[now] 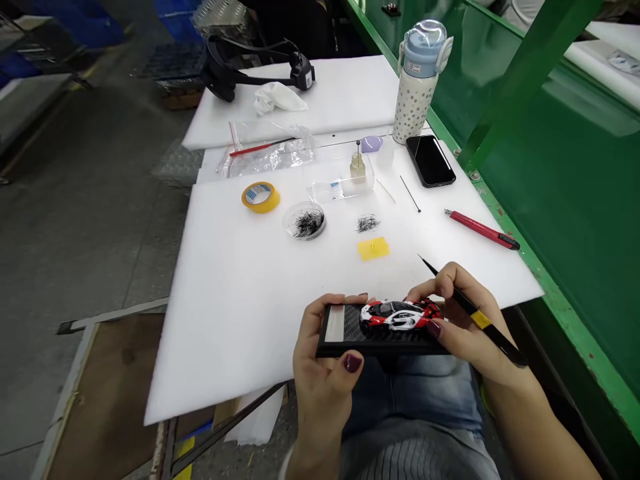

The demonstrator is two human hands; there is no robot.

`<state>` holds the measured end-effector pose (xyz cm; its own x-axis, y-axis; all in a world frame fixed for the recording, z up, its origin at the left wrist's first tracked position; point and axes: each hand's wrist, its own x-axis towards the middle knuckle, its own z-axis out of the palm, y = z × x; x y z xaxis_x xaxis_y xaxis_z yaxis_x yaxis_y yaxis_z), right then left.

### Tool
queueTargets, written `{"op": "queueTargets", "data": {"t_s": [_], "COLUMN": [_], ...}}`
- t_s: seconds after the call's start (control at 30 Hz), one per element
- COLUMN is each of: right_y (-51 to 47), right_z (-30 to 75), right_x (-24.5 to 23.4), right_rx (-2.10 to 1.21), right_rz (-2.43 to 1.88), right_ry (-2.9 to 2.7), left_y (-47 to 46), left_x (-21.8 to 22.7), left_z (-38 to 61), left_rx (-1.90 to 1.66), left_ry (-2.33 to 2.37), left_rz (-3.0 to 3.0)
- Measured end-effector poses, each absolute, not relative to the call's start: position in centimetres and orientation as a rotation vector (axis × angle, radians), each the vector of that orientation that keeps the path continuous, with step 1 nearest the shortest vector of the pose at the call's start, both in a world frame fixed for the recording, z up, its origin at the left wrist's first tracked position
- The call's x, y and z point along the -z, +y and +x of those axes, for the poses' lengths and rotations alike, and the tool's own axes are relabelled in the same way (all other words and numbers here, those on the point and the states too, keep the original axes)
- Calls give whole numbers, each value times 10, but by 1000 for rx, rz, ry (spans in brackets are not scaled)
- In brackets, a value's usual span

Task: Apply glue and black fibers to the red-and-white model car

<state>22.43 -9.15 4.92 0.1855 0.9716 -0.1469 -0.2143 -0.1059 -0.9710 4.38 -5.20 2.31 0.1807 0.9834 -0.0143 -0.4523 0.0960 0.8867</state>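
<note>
The left hand (325, 373) grips the black display base (350, 331) carrying a red-and-white model car (400, 315), just off the near edge of the white foam sheet (240, 293). The right hand (465, 320) pinches black tweezers (470, 308) and touches the car's rear.

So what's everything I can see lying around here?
toy car: one, red, white and black, on the black base.
base: one, black, held over the lap.
tweezers: one, black with yellow band, in right hand.
tape roll: one, yellow, on white sheet.
round dish: one, clear, dark bits inside.
yellow pad: one, mid-sheet.
knife: one, red, right edge.
phone: one, black, near bottle.
bottle: one, white dotted, blue lid.
headset: one, black, far end.
left hand: grips the base.
right hand: holds tweezers, touches car.
</note>
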Motion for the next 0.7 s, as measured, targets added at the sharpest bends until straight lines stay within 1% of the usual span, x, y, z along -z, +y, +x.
{"op": "queueTargets", "data": {"t_s": [0.23, 0.47, 0.7], "right_y": [-85, -83, -81], "right_z": [221, 220, 218], "right_x": [-56, -46, -39], "right_rx": [-1180, -1036, -1012], "right_rz": [-1226, -1196, -1222], "right_ry": [-708, -698, -700], "left_y": [-58, -62, -65], "left_x": [-25, -21, -18], "left_z": [50, 53, 53], "left_rx": [-1284, -1365, -1397], "left_ry": [842, 858, 892], "left_rz": [783, 766, 822]}}
